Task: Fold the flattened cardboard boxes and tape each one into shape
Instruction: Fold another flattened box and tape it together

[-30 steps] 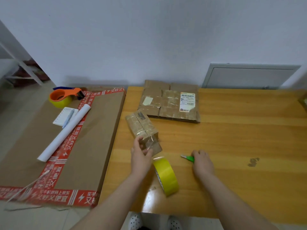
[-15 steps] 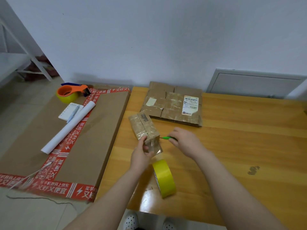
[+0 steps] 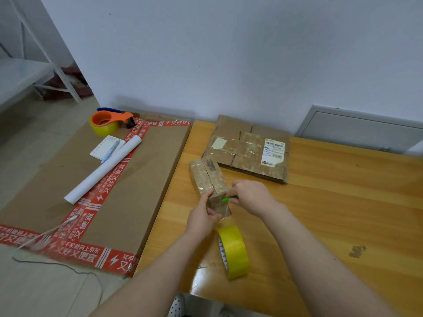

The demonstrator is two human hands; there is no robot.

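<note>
A small folded cardboard box (image 3: pixel 207 177) covered in clear tape stands on the wooden table (image 3: pixel 332 213). My left hand (image 3: pixel 203 218) holds the box's near end, thumb up against its side. My right hand (image 3: pixel 249 194) grips a small green cutter (image 3: pixel 227 199) and has its tip at the box's near right corner, where tape runs down to a yellow tape roll (image 3: pixel 233 251) standing on edge just in front. A stack of flattened cardboard boxes (image 3: pixel 248 148) with a white shipping label lies behind.
A large flat carton with red printed tape (image 3: pixel 96 193) lies left of the table. On it are an orange tape dispenser (image 3: pixel 107 121), a notepad with a pen (image 3: pixel 107 147) and a white paper roll (image 3: pixel 103 170). A thin cable (image 3: pixel 57 264) trails on the floor.
My right hand picked up the green cutter from the table and brought it left to the box's near corner. The left hand stayed on the box.
</note>
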